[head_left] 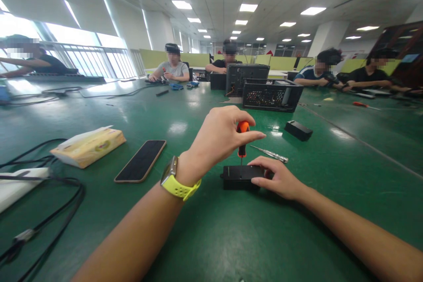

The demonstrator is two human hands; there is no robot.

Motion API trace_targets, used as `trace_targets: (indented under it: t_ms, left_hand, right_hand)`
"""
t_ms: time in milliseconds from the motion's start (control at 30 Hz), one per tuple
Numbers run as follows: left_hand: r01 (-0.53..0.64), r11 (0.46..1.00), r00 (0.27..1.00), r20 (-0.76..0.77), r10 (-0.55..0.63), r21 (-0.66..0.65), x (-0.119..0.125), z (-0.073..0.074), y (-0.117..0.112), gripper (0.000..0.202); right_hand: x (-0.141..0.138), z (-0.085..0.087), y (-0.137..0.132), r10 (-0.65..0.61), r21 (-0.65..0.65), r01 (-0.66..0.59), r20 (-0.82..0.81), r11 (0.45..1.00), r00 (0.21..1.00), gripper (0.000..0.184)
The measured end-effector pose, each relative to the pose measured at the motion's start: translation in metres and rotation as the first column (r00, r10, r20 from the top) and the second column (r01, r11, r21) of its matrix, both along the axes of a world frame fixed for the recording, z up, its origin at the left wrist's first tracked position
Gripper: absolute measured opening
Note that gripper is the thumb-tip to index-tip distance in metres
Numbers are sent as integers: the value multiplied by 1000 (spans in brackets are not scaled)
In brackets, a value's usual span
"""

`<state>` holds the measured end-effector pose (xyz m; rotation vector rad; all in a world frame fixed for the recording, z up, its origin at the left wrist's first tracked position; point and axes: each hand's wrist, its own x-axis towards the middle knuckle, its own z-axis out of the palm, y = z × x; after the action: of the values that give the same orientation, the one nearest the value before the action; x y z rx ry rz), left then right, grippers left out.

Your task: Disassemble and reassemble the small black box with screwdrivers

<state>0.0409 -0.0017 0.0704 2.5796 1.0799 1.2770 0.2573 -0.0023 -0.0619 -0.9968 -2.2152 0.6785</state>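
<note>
Centrally, a small black box (239,177) is seen lying flat on the glossy green counter (231,238), with bare room left around it on the near side and to the right. An orange-handled screwdriver (242,139) is held upright over it, tip down on its matte top; the grip of the left hand (218,136) is closed round the handle. The box's right end is clasped by the right hand (279,178), its grip curled loosely over the edge. Just behind, one slim metal tool (269,154) is laid. Leftward, one dark flat phone (141,161), one soft tissue pack (88,145) and tangled black cables (49,211) are found. Two perforated computer cases (271,94) are set farther back.
</note>
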Motion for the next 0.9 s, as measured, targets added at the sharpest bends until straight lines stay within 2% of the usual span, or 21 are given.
trace_targets:
  t_ms: [100, 167, 267, 400, 567, 633, 833, 900]
  left_hand:
    - [-2, 1000, 1000, 17, 2, 6, 1, -1, 0, 24]
    - [20, 998, 999, 50, -17, -63, 1, -2, 1, 27]
    - [100, 976, 984, 166, -68, -193, 0, -4, 1, 37]
    - [232, 930, 934, 331, -131, -286, 0, -4, 1, 41]
    - [368, 855, 888, 409, -208, -365, 1, -3, 2, 21]
    - [377, 844, 888, 408, -212, -382, 1, -3, 2, 16]
    - [379, 837, 889, 406, -211, -394, 0, -3, 2, 18]
    - [362, 850, 897, 393, -204, -383, 0, -4, 3, 19]
  right_hand:
    - [0, 0, 0, 5, 2, -5, -1, 1000, 1000, 34]
    - [0, 0, 0, 6, 10, -6, -3, 1000, 1000, 33]
    - [0, 0, -1, 9, 21, -9, -4, 1000, 1000, 33]
    - [1, 0, -1, 20, 29, -19, -7, 999, 1000, 33]
    - [2, -1, 0, 19, 24, -19, -8, 1000, 1000, 34]
    - [2, -2, 0, 16, 14, -16, -6, 1000, 1000, 34]
    - [3, -2, -1, 13, 18, -13, 0, 1000, 1000, 34]
    - [3, -2, 0, 15, 13, -15, -1, 1000, 1000, 34]
